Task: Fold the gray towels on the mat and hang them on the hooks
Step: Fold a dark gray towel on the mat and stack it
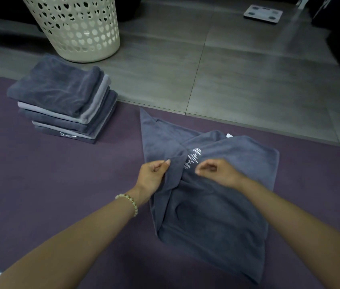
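The gray towel (210, 205) lies loosely bunched on the purple mat (50, 184), right of centre; one corner points toward the far mat edge; white embroidery (192, 160) shows on an upper fold; a small white tag (228, 135) protrudes at the far side. The left hand (154, 174) pinches a towel edge between thumb and fingers, closed on the fabric; a beaded bracelet (128, 202) sits on that wrist. The right hand (215, 171) rests over the towel just beside the embroidery with fingers curled together; whether it holds fabric cannot be told. A stack of folded towels (64, 101) in dark and light gray stands on the far left corner of the mat, well apart from the hands. A cream perforated laundry basket (77, 28) stands on the tiled floor (238, 69) behind the stack; a bathroom scale (263, 13) lies on the floor at the far right.
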`<state>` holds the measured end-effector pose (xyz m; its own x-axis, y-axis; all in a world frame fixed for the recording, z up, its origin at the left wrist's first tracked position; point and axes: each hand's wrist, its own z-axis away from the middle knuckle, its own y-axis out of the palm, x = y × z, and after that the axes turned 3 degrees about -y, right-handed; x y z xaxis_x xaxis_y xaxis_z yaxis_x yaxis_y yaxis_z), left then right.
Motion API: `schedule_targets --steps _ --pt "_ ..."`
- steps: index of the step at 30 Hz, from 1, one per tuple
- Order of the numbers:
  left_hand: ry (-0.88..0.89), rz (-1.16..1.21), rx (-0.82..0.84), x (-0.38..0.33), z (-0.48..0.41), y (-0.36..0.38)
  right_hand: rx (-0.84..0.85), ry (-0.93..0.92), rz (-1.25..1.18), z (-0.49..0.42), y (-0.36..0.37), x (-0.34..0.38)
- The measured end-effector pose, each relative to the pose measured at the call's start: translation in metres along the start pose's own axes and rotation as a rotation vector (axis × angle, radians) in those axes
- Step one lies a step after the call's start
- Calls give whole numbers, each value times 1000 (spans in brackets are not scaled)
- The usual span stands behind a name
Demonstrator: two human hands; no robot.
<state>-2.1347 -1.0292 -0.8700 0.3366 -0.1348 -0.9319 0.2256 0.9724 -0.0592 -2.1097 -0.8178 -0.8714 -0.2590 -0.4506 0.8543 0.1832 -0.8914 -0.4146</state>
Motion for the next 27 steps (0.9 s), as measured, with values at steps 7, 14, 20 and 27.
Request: schedule_targets --steps 7,14,20,27 --pt "-75 93 -80 11 -3 5 156 125 243 9 3 -52" --pt "-68 118 -75 14 -8 6 114 12 173 16 -3 -53" --pt "23 110 43 -1 -4 14 151 -205 -56 19 -13 12" --pt "71 125 155 -28 7 18 100 -348 -73 12 -19 68"
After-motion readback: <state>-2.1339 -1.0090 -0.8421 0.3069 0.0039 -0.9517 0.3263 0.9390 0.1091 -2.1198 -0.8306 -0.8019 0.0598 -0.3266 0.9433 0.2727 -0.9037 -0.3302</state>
